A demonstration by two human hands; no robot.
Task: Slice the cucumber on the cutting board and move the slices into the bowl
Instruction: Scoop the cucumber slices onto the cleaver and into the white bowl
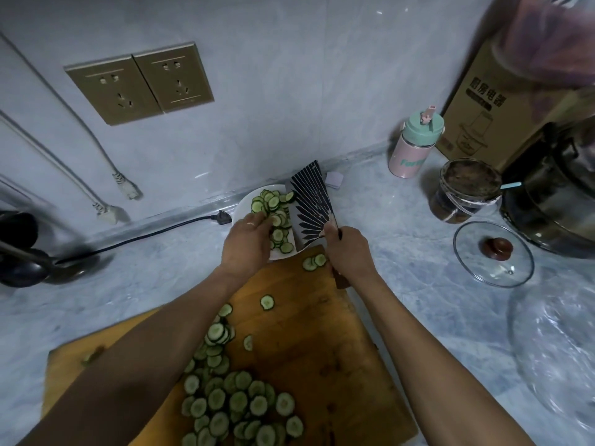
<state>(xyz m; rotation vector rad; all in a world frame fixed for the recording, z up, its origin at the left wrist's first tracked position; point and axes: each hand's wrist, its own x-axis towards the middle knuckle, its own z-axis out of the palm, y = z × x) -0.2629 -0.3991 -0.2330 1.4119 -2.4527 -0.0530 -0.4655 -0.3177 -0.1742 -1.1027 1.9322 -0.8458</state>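
Observation:
A white bowl (245, 201) stands at the back of the counter, holding several cucumber slices (269, 203). My right hand (349, 252) grips the handle of a dark patterned cleaver (310, 204), whose broad blade tilts over the bowl's right side. My left hand (246, 241) hovers over the bowl, fingers touching slices beside the blade. The wooden cutting board (315, 342) lies in front, with a big pile of cucumber slices (238, 400) near its front and two slices (315, 262) at its far edge.
A black power cable (145, 235) runs along the wall left of the bowl. A glass lid (494, 254), a brown jar (467, 191), a pink bottle (410, 146) and a metal pot (553, 194) stand right. A dark appliance (19, 249) sits far left.

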